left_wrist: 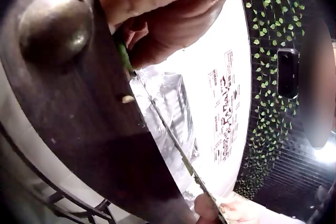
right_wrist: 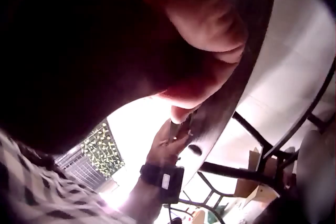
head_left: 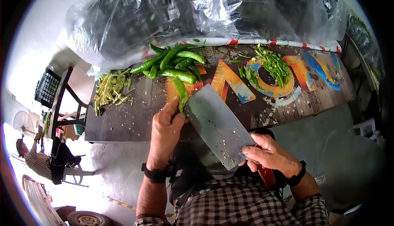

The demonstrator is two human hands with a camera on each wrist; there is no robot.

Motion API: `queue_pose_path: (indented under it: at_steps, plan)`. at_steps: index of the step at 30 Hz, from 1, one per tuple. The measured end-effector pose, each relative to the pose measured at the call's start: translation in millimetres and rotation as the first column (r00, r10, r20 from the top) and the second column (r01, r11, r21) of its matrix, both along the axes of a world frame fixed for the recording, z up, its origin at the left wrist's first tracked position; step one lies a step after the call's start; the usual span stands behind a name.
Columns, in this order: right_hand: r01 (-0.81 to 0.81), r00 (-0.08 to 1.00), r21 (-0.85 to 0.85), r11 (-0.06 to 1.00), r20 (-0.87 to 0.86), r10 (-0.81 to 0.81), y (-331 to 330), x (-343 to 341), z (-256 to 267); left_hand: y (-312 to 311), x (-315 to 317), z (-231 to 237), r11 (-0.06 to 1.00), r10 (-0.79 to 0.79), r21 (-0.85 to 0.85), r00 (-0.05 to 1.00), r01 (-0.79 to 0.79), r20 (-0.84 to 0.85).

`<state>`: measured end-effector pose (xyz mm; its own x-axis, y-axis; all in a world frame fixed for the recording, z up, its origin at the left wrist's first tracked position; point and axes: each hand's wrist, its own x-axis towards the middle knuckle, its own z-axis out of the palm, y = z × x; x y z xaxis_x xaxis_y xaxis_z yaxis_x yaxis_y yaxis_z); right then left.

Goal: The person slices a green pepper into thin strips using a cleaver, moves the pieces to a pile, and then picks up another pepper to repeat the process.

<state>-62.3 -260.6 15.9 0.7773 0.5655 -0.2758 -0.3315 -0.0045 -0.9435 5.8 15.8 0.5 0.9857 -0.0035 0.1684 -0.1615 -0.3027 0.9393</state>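
A green pepper [head_left: 179,90] is being pinched between the thumb and fingers of the left hand [head_left: 165,127] above the bench [head_left: 123,125], while a cleaver [head_left: 219,125] is being gripped by the right hand [head_left: 269,152], its blade being held close beside the pepper. Fingertips could end up being nicked, since the pepper is being steadied in mid-air so near the edge; were it wet or loosely pinched, the blade could be sent skidding by the smooth skin. Large orange letters [head_left: 232,80] are being displayed on the benchtop, an A and an O being discernible; print [left_wrist: 224,111] is being shown on a white surface, too blurred for any brand to be read.
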Motion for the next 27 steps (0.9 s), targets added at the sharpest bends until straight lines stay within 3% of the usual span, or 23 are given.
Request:
queue_pose_path:
  at_steps: [6, 7, 13, 19, 20, 21, 24, 27]
  plan:
    - [0.029, 0.97, 0.094, 0.995, -0.245, -0.005, -1, 1, -10, 2, 0, 6, 0.999, -0.038, -0.006, 0.999, 0.038, -0.024]
    - [0.047, 0.971, 0.117, 0.992, -0.237, -0.018, 1, 0, -7, 3, 1, 3, 0.997, -0.02, 0.071, 1.0, 0.019, 0.003]
    - [0.071, 0.964, 0.127, 0.989, -0.265, -0.035, 5, 0, -13, 0, 0, 3, 0.997, 0.004, 0.083, 1.0, -0.006, 0.022]
    - [0.162, 0.852, 0.377, 0.912, -0.52, 0.064, -1, 3, -26, 4, 6, -3, 0.996, -0.008, 0.094, 0.999, 0.003, 0.053]
    - [0.157, 0.859, 0.375, 0.914, -0.508, 0.061, 1, 4, -26, 6, 6, -4, 0.996, -0.024, 0.086, 0.999, 0.02, 0.039]
    - [0.153, 0.865, 0.372, 0.915, -0.498, 0.058, 4, 6, -26, 7, 2, 2, 0.976, 0.008, 0.219, 1.0, -0.006, -0.008]
    - [0.138, 0.896, 0.36, 0.923, -0.442, 0.038, 11, 6, -21, -1, 2, 5, 1.0, 0.012, 0.019, 1.0, -0.012, 0.002]
    - [0.112, 0.929, 0.289, 0.951, -0.371, 0.004, 13, 8, -9, 2, 3, 4, 0.998, 0.007, 0.063, 1.0, -0.008, 0.015]
